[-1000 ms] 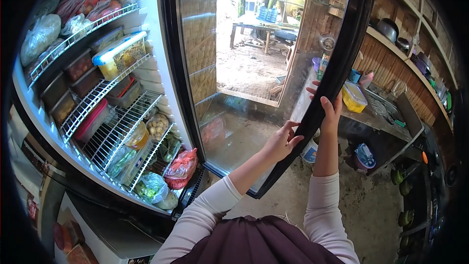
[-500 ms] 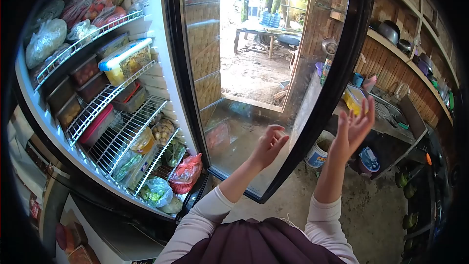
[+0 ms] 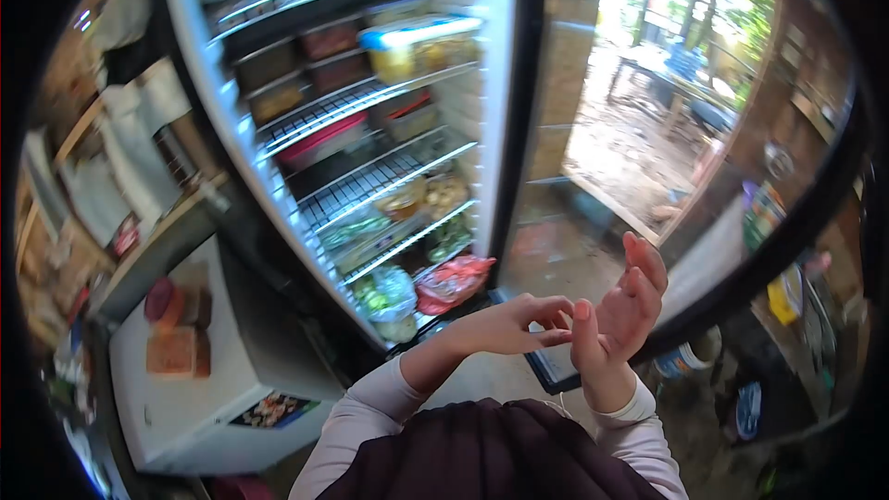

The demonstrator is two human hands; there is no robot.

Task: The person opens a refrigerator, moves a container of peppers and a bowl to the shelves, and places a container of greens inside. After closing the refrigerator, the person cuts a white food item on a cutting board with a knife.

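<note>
We look down into a small kitchen room with a dirt-grey floor (image 3: 565, 255) and woven walls. Bright daylight comes in from a yard, where a table (image 3: 681, 83) stands.

A tall fridge (image 3: 231, 130) is open. Its wire shelves (image 3: 370, 176) hold tubs and bags. A tub with a yellow lid (image 3: 421, 42) sits high up. A red bag (image 3: 451, 282) and a bag of greens (image 3: 384, 292) lie at the bottom. A white cabinet (image 3: 231, 361) stands left of the fridge, with brown blocks (image 3: 176, 352) on top.

The glass fridge door (image 3: 648, 148) is swung wide open to the right. Its long side runs up and down. Its hinge side is by the fridge and its free edge points right. Its bottom corner is just behind the hands.

Our right hand (image 3: 622, 310) is up and spread open, holding nothing. Our left hand (image 3: 514, 322) is loosely curled, and its fingertips touch the right hand. Neither hand touches the door.

A bucket (image 3: 685, 361) stands low on the right.
</note>
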